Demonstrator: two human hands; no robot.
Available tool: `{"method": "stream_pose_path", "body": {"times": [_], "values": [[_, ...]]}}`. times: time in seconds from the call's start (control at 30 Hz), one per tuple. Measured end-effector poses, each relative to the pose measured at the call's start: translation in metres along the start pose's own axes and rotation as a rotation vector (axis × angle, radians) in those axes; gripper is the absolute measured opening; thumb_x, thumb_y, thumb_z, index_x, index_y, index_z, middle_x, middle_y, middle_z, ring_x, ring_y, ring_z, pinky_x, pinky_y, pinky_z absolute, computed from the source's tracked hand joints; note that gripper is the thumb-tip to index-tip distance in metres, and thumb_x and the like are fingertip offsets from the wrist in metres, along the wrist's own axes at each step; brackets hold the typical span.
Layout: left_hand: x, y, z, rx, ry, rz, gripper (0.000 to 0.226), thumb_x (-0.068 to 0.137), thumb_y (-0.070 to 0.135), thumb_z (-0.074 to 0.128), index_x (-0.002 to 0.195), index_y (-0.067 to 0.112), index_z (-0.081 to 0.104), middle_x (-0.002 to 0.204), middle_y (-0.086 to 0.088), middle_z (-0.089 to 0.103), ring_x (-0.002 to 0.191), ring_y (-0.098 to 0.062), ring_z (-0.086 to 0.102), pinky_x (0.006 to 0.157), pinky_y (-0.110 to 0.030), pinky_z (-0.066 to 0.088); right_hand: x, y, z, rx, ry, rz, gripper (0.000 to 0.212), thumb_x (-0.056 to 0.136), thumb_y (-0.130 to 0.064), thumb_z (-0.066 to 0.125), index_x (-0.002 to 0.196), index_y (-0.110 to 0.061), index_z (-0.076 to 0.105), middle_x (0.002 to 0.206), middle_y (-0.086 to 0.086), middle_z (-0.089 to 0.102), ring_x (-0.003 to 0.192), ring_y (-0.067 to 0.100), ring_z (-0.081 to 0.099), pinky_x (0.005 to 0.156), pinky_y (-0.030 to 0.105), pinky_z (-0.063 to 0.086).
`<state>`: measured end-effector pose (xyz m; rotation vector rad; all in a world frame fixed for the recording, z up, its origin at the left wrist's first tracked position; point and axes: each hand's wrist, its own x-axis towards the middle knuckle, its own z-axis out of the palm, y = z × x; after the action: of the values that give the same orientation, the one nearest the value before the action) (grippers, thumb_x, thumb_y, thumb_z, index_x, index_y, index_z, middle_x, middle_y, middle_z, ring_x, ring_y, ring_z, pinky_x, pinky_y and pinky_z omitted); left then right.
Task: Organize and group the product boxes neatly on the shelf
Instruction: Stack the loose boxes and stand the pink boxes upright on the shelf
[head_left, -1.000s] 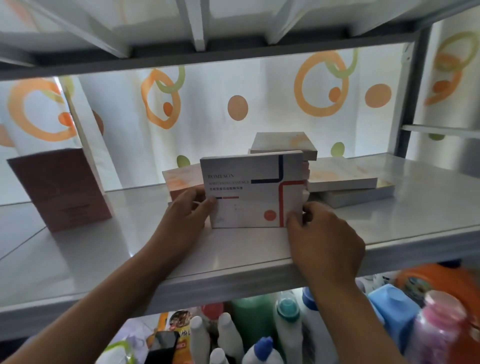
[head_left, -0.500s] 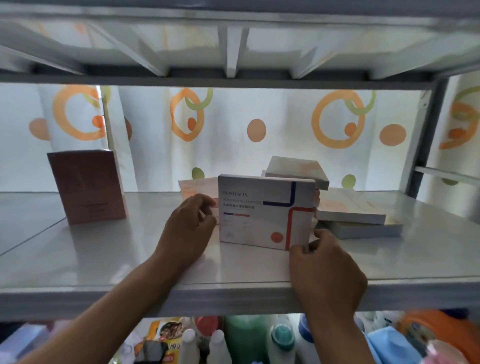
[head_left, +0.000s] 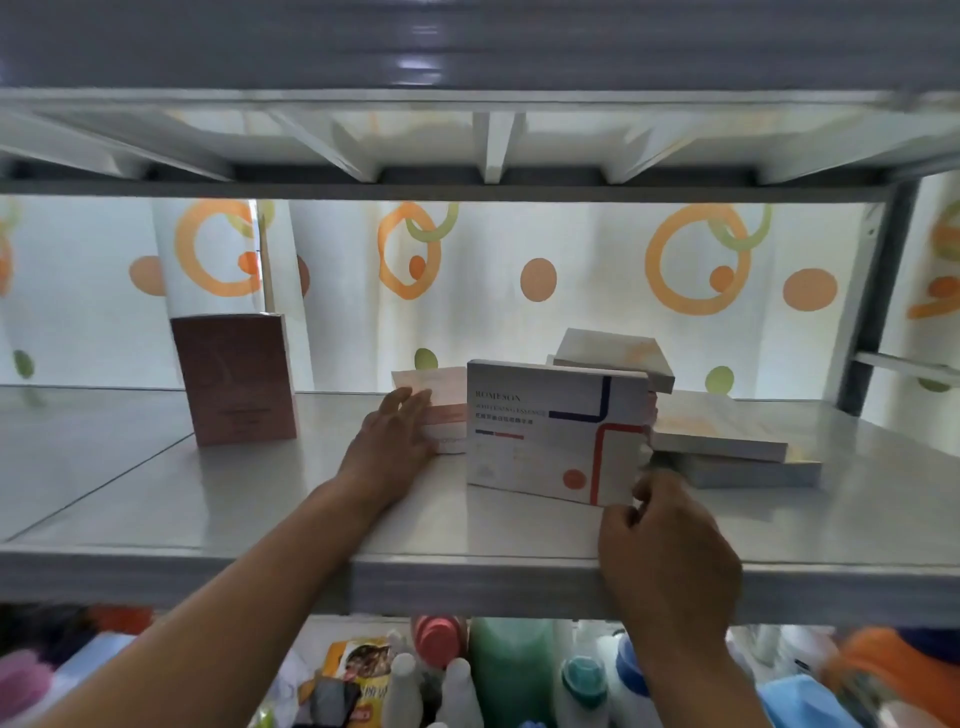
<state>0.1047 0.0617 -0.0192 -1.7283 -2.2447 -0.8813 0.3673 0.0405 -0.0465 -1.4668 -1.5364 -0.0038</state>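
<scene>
Since half a second ago the left hand (head_left: 390, 439) has slid off the white box's left edge and now lies with straight fingers flat against the pale pink box (head_left: 434, 395) standing behind it, while the right hand (head_left: 662, 540) has stayed at the lower right corner. The white box (head_left: 553, 434) with its blue and red lines stands upright on the shelf (head_left: 260, 499), near the middle of the view, and the right hand pinches its bottom right corner between curled fingers. At about 3 o'clock from that box, two flat boxes (head_left: 727, 447) lie stacked on the shelf, and another flat box (head_left: 613, 353) rests tilted at about 1 o'clock, behind the white one. A brown box (head_left: 236, 379) stands upright at about 9 o'clock, well apart from the group. Below the shelf, at 6 o'clock, bottles (head_left: 511, 670) crowd together.
</scene>
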Motion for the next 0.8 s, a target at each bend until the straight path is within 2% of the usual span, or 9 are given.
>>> {"method": "stream_pose_path", "body": {"times": [0.2, 0.33, 0.47, 0.57, 0.7, 0.8], "values": [[-0.007, 0.005, -0.002, -0.009, 0.122, 0.033, 0.038, 0.098, 0.021, 0.047, 0.136, 0.016, 0.047, 0.142, -0.006, 0.046, 0.117, -0.03, 0.056, 0.099, -0.041, 0.047, 0.0, 0.001, 0.003, -0.026, 0.083, -0.047, 0.012, 0.085, -0.024, 0.065, 0.08, -0.014, 0.061, 0.072, 0.005, 0.064, 0.057, 0.017, 0.05, 0.062, 0.022, 0.036], [-0.013, 0.005, -0.008, -0.014, 0.181, -0.034, 0.031, 0.095, 0.014, 0.05, 0.126, 0.011, 0.053, 0.13, -0.011, 0.052, 0.106, -0.033, 0.06, 0.094, -0.042, 0.05, -0.003, 0.007, 0.007, -0.018, 0.082, -0.097, 0.013, 0.086, -0.023, 0.064, 0.08, -0.012, 0.06, 0.072, 0.008, 0.065, 0.057, 0.019, 0.052, 0.062, 0.024, 0.039], [-0.019, 0.003, -0.011, -0.063, 0.221, -0.073, 0.031, 0.095, 0.009, 0.049, 0.125, 0.01, 0.053, 0.128, -0.013, 0.054, 0.106, -0.033, 0.06, 0.095, -0.041, 0.05, -0.007, 0.008, 0.003, 0.02, 0.076, -0.124, 0.013, 0.087, -0.019, 0.063, 0.078, -0.011, 0.057, 0.071, 0.01, 0.064, 0.057, 0.022, 0.054, 0.063, 0.028, 0.046], [-0.022, 0.001, -0.014, -0.126, 0.283, -0.134, 0.027, 0.096, 0.015, 0.051, 0.122, 0.009, 0.055, 0.123, -0.013, 0.058, 0.106, -0.031, 0.06, 0.093, -0.038, 0.049, -0.011, 0.007, -0.001, 0.005, 0.078, -0.157, 0.015, 0.087, -0.015, 0.061, 0.074, -0.01, 0.056, 0.067, 0.009, 0.06, 0.057, 0.024, 0.054, 0.062, 0.032, 0.05], [-0.021, -0.008, -0.019, -0.257, 0.384, -0.244, 0.019, 0.094, 0.023, 0.057, 0.106, 0.008, 0.058, 0.103, -0.012, 0.063, 0.093, -0.031, 0.062, 0.075, -0.033, 0.043, -0.019, 0.005, -0.001, -0.036, 0.042, -0.147, 0.014, 0.087, -0.013, 0.06, 0.076, -0.006, 0.061, 0.073, 0.011, 0.06, 0.063, 0.021, 0.045, 0.066, 0.028, 0.036], [-0.021, -0.011, -0.023, -0.348, 0.485, -0.249, 0.017, 0.095, 0.022, 0.057, 0.105, 0.008, 0.061, 0.1, -0.012, 0.065, 0.092, -0.031, 0.061, 0.072, -0.032, 0.04, -0.026, 0.009, -0.004, -0.026, 0.017, -0.174, 0.013, 0.089, -0.013, 0.057, 0.077, -0.008, 0.06, 0.075, 0.006, 0.056, 0.067, 0.018, 0.044, 0.068, 0.027, 0.034]]}}
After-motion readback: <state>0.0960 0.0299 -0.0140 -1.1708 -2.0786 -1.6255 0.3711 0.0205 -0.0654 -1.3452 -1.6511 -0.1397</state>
